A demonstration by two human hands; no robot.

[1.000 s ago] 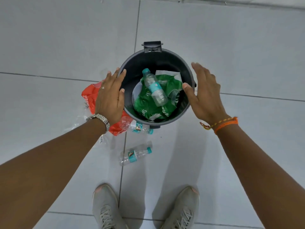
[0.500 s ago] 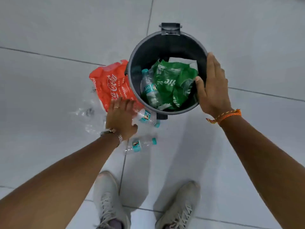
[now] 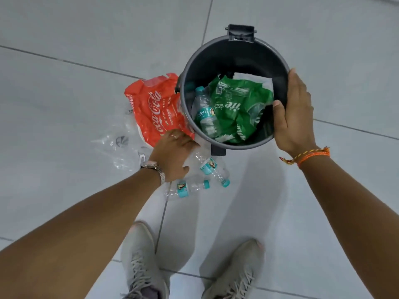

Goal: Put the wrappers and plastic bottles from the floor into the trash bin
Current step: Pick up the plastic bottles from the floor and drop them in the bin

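Note:
The dark grey trash bin stands on the tiled floor. In it lie a crumpled green wrapper and a clear bottle with a teal label. My right hand grips the bin's right rim, thumb inside. My left hand is down at the floor beside the bin, fingers and thumb curled around the base end of a plastic bottle that lies there. A second bottle lies just below it. A red Coca-Cola wrapper lies against the bin's left side, and a clear plastic wrapper lies left of that.
My two grey shoes stand at the bottom of the view, just behind the bottles. A black hinge piece sits at the bin's far rim. Pale floor tiles stretch all around.
My left hand dropped from the bin's left rim to the floor and closed on the bottle. My right hand took hold of the right rim. The view shifted, so the bin now sits to the right.

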